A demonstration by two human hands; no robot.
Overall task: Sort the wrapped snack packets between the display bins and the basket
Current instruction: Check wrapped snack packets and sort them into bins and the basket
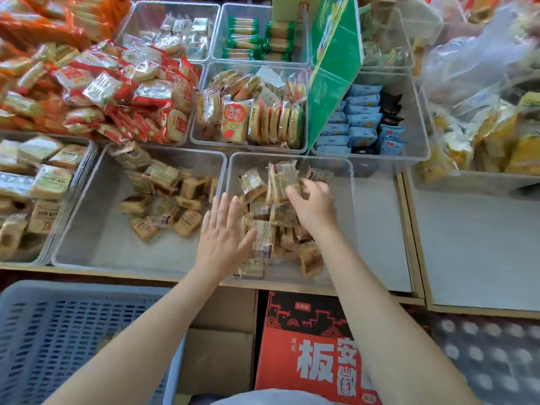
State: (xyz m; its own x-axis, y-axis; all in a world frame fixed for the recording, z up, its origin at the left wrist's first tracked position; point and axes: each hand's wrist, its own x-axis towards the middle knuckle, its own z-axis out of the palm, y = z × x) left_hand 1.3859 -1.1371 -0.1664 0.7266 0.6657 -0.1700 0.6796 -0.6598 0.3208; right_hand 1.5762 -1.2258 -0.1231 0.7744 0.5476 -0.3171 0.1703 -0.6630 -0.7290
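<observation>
head view: blue basket [43, 331] below bins; red carton [306, 361] beside

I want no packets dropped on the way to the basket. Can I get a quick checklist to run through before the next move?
1. Right hand has a packet: ok, fingers curl on brown packets in the clear front bin.
2. Left hand free: ok, flat and open over the bin's left wall.
3. Grip secure: cannot tell, fingertips are hidden among the wrappers.
4. Basket within reach: ok, blue, at lower left below the shelf edge.
5. Basket has room: ok, mostly empty as far as seen.
6. Path to the basket: ok, only the left forearm lies near it.
</observation>
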